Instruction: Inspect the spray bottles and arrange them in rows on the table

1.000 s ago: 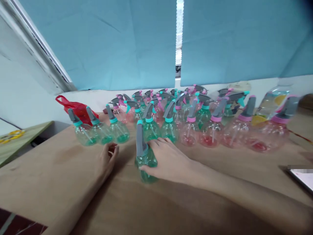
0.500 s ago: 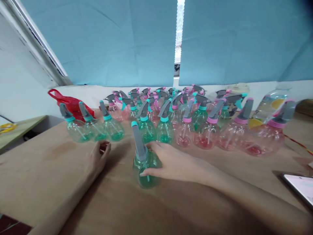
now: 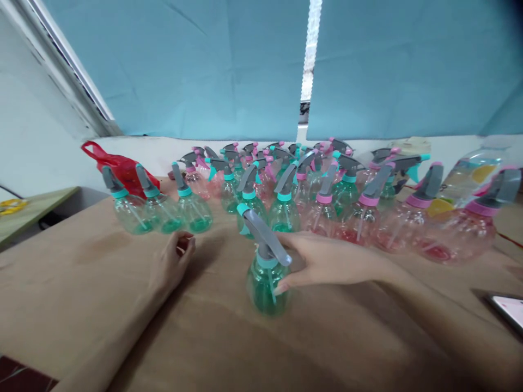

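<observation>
My right hand (image 3: 327,256) grips a clear green spray bottle (image 3: 265,288) by its round body, from the right side. The bottle has a grey trigger head with a teal nozzle tip slanting up to the left, and a thin tube shows inside. My left hand (image 3: 174,261) rests on the table with its fingers curled in, and nothing shows between them. Just beyond it stand three green spray bottles (image 3: 196,212). Behind the held bottle are more green ones (image 3: 285,215), then a row of pink spray bottles (image 3: 357,220) to the right.
Many more spray bottles crowd the back of the brown table (image 3: 93,283). A red plastic bag (image 3: 128,171) lies at the back left. A large clear container with lemon pictures (image 3: 469,177) stands back right. A phone-like device (image 3: 509,310) lies at the right edge.
The green bottle in my right hand has turned, so its grey head now slants across towards the lower right. It sits further right in view, though the whole view has shifted. My left hand stays curled.
</observation>
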Tool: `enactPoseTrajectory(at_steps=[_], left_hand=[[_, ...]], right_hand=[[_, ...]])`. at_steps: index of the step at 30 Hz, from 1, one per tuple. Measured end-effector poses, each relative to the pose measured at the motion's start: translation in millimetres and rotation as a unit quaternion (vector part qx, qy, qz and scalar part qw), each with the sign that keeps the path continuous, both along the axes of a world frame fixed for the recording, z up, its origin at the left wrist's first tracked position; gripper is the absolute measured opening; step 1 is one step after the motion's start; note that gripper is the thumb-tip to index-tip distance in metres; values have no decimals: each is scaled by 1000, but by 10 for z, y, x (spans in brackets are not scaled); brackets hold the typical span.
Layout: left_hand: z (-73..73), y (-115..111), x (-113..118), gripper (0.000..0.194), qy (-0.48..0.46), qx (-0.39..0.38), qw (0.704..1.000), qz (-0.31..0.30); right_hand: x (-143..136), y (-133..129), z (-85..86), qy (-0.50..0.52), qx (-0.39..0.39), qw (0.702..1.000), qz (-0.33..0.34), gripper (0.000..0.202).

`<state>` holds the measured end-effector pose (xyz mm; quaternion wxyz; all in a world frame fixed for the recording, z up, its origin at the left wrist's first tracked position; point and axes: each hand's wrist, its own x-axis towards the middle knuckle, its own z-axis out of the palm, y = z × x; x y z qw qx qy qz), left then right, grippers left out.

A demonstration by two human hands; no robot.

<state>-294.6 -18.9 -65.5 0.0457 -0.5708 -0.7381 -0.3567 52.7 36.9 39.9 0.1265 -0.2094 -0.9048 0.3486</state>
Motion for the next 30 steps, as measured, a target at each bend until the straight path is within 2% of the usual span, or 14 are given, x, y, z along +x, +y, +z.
enactPoseTrajectory(at_steps=[4,8,13,16,19,24,30], left_hand=[[19,18,-12,25,-5,7,1000,3],[-2,37,-51,25,-8,16,1000,17],[-27,32,-55,23,0,9,1000,10],[-27,18,-36,22,5,5,1000,-3],[-27,4,-26,22,13,1,1000,-23],[-3,-16,-12,22,29,-9,998,-47],[77,-80,160,15,69,-30,993,-87]], right_hand=[[74,100,14,-13,-19,1000,9,54],[41,123,5,5,-89,996,-10,57],[-80,43,-20,62,-121,989,-57,83],[-133,4,-32,114,-168,977,-64,89],[-167,-13,-37,147,-177,970,-72,79],[-208,-57,-109,196,-134,967,-93,41],[-209,-37,-249,267,-130,949,-109,45]])
